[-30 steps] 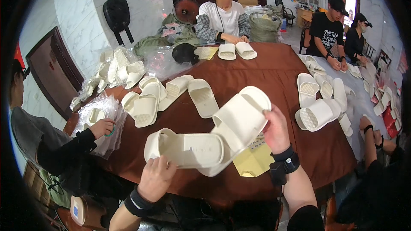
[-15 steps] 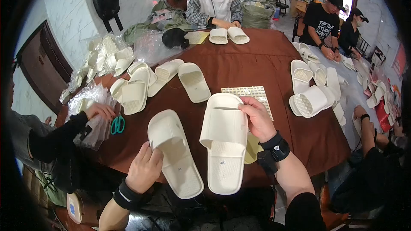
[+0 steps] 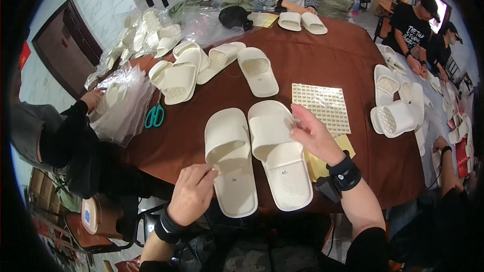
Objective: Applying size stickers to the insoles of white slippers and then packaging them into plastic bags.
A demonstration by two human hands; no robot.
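Note:
Two off-white slide slippers lie side by side in front of me, soles down, straps at the far end. Each insole carries a small printed label. At the outer edge of the left slipper (image 3: 236,186) my left hand (image 3: 192,194) has its fingers curled, thumb and fingertips pinched against the rim. My right hand (image 3: 318,135) is beside the strap of the right slipper (image 3: 290,181), thumb and fingers apart, with the thumb close to the strap's side. A sticker sheet (image 3: 320,103) lies past that hand, and yellow paper (image 3: 345,146) shows partly beneath my wrist.
Teal-handled scissors (image 3: 155,116) lie left on the brown tablecloth (image 3: 201,102). Beyond are a single slipper (image 3: 258,73), a slipper pile (image 3: 179,78) and bagged slippers (image 3: 151,32). More slippers (image 3: 398,118) are at right. Co-workers sit left, opposite and right; one handles a plastic bag (image 3: 118,113).
Both slippers have come down and closer together, the left one straightened. My right hand has let go of its slipper's toe and opened. The view has shifted; the co-worker's hand at left has moved back.

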